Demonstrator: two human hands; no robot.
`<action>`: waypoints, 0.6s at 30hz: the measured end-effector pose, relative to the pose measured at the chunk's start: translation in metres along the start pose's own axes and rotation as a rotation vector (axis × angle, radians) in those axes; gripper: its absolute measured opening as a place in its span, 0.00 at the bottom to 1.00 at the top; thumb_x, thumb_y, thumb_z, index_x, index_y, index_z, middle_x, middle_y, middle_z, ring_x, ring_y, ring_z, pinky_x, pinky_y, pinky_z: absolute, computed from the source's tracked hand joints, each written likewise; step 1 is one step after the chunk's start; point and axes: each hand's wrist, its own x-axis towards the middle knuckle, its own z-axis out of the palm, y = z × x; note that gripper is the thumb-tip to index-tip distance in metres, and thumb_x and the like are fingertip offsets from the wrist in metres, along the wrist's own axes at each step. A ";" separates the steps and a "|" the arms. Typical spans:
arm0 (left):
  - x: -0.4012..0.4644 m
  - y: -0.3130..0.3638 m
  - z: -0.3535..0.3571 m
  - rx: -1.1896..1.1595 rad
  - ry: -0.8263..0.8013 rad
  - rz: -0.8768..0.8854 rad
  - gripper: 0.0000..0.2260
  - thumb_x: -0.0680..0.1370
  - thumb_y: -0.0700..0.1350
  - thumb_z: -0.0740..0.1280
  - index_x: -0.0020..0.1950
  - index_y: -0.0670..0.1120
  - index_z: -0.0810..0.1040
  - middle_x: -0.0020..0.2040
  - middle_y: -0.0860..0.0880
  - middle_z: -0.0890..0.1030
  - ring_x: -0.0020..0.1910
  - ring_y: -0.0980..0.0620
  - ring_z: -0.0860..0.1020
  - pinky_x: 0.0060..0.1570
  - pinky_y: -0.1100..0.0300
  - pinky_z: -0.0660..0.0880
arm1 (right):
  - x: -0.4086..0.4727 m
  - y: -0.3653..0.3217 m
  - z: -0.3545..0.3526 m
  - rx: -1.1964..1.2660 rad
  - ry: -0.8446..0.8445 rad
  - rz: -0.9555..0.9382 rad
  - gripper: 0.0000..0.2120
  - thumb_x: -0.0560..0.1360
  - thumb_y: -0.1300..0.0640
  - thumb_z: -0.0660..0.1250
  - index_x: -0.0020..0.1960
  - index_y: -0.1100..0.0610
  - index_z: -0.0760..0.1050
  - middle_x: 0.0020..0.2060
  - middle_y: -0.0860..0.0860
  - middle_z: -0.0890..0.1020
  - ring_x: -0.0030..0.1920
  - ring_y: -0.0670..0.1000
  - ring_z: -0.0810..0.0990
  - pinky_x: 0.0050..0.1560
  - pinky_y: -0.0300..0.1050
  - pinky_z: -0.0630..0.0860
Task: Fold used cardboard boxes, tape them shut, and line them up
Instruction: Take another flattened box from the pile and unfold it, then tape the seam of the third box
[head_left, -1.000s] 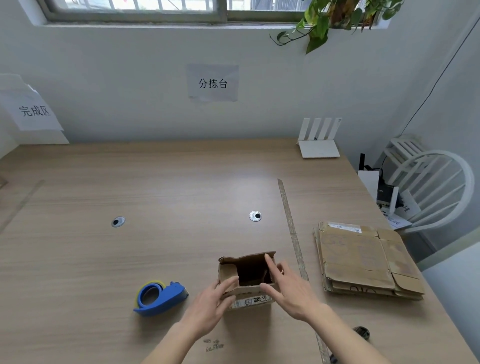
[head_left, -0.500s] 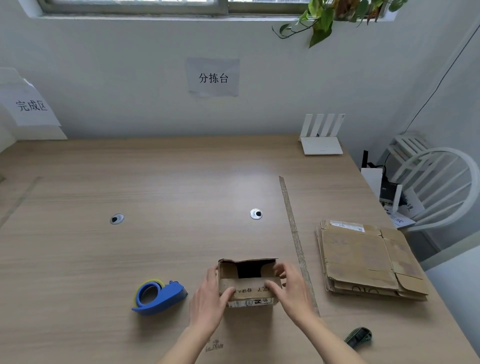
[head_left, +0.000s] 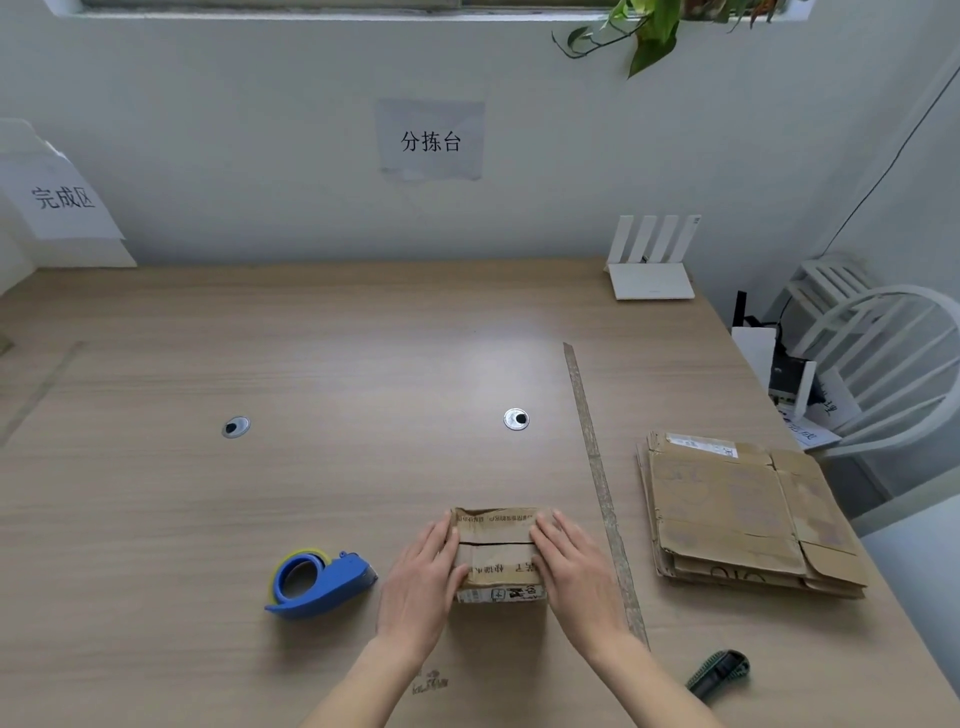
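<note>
A small used cardboard box (head_left: 497, 552) stands on the wooden table (head_left: 363, 364) near its front edge, with its two top flaps folded down so that they meet at a seam. My left hand (head_left: 421, 582) presses on the box's left side and top edge with straight fingers. My right hand (head_left: 574, 574) presses the right side the same way. A blue tape dispenser (head_left: 318, 582) lies on the table left of the box. A stack of flattened cardboard boxes (head_left: 737, 512) lies to the right.
A strip of tape (head_left: 597, 478) runs along the table between the box and the stack. A dark green utility knife (head_left: 719, 673) lies at the front right. A white router (head_left: 652, 270) stands at the back right, and a white chair (head_left: 893, 374) is beside the table.
The box's top flaps, open a second ago with my fingers inside, are now folded flat. Both hands moved onto the box's sides and top.
</note>
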 end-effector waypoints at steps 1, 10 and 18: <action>0.001 -0.001 0.000 0.029 0.011 0.035 0.23 0.82 0.58 0.56 0.70 0.48 0.77 0.75 0.53 0.68 0.69 0.52 0.75 0.60 0.56 0.78 | 0.003 -0.001 0.002 0.009 -0.044 -0.012 0.22 0.78 0.55 0.70 0.71 0.52 0.76 0.71 0.47 0.75 0.73 0.50 0.71 0.74 0.46 0.64; -0.005 -0.009 -0.008 -0.057 -0.043 0.028 0.28 0.82 0.63 0.50 0.79 0.54 0.63 0.79 0.60 0.57 0.73 0.56 0.68 0.67 0.59 0.68 | -0.002 -0.002 0.015 0.032 -0.170 -0.025 0.29 0.84 0.38 0.36 0.82 0.45 0.51 0.81 0.43 0.48 0.81 0.43 0.46 0.79 0.44 0.45; -0.037 -0.102 -0.002 0.031 -0.018 -0.250 0.32 0.75 0.63 0.68 0.77 0.55 0.67 0.72 0.47 0.72 0.65 0.43 0.75 0.64 0.48 0.74 | 0.001 -0.006 0.016 0.033 -0.125 0.003 0.26 0.85 0.42 0.47 0.80 0.48 0.61 0.80 0.44 0.59 0.80 0.46 0.58 0.78 0.41 0.47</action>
